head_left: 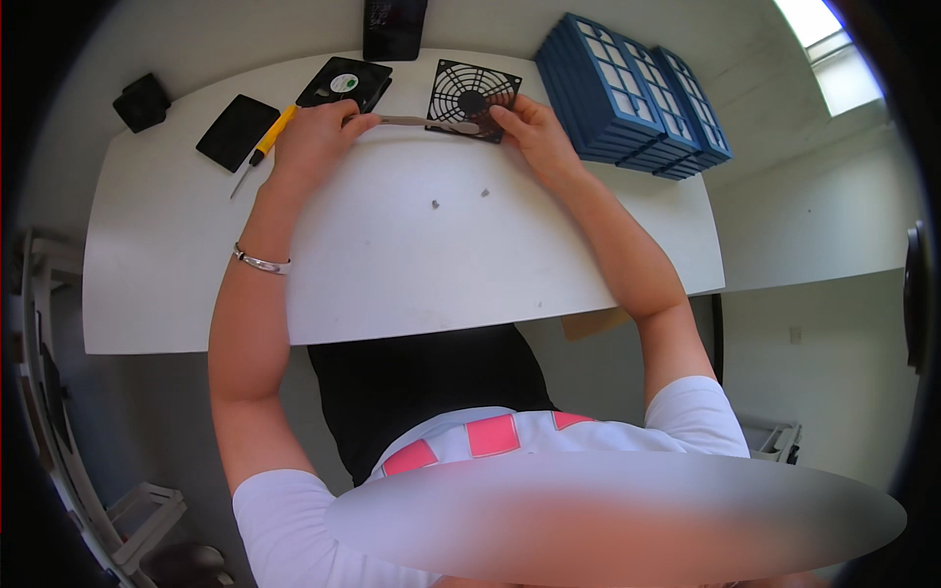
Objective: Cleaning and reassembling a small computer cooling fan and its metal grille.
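Note:
My left hand (319, 142) is closed on a slim grey tool with a rounded oval end (404, 121), its exact kind unclear. That end reaches over the lower part of a black fan guard (472, 78) with a ringed grille. Pinching the guard's lower right edge is my right hand (534, 137). A black computer fan (343, 73) lies just beyond my left hand. A yellow screwdriver (279, 129) rests beside that hand, partly hidden by it, its shaft pointing toward me. Two small screws (435, 204) lie apart on the white table, nearer me.
A flat black square piece (238, 132) lies on the white table (412, 265) at the left. Stacked blue trays with white panels (627, 98) stand at the right back. A black box-like object (395, 29) is at the far edge, another black object (142, 103) at the far left.

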Available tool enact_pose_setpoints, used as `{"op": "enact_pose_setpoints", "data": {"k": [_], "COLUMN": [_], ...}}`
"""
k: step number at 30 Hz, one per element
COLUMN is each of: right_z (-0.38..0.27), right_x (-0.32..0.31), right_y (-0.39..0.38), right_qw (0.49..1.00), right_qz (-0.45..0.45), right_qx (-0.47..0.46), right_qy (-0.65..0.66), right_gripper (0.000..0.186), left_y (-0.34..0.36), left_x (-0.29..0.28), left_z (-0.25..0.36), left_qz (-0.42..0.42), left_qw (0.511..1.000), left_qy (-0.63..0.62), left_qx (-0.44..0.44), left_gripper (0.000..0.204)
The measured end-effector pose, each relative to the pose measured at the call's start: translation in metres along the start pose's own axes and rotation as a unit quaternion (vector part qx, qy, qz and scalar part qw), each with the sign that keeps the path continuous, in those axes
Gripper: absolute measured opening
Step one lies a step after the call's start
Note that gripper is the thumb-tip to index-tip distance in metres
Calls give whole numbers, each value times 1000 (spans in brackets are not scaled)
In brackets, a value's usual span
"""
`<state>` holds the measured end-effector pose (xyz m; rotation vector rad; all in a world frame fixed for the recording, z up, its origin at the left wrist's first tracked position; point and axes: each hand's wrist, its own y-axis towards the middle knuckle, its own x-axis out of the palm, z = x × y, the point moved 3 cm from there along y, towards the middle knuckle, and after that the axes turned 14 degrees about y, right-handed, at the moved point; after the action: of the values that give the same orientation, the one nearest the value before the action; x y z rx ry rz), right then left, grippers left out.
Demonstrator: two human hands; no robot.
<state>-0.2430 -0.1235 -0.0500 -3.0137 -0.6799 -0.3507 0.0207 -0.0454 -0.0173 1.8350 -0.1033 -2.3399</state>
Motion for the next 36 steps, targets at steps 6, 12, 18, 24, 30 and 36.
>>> {"op": "enact_pose_setpoints", "data": {"k": [6, 12, 18, 24, 30, 36], "right_z": [-1, 1, -2, 0, 0, -5], "right_x": [1, 1, 3, 0, -1, 1], "right_y": [0, 1, -1, 1, 2, -1], "right_qw": [995, 998, 999, 996, 998, 999], "right_qz": [-2, -38, -15, -24, -38, -37], "right_qx": [-6, -46, -12, -34, -27, -18], "right_qy": [-101, -34, -34, -83, -36, -27], "right_gripper": [18, 19, 19, 19, 18, 18], "left_y": [-7, -2, -2, -8, -2, -2], "left_x": [10, -18, -8, 6, -23, -37], "left_z": [20, -23, -11, 24, -12, -17], "left_qz": [28, -72, -37, 18, 49, 29], "left_qw": [999, 996, 999, 999, 999, 998], "left_qy": [11, -15, -12, 12, 14, 11], "left_qx": [36, -55, -18, 35, -4, -47], "left_gripper": [38, 39, 39, 37, 35, 32]}}
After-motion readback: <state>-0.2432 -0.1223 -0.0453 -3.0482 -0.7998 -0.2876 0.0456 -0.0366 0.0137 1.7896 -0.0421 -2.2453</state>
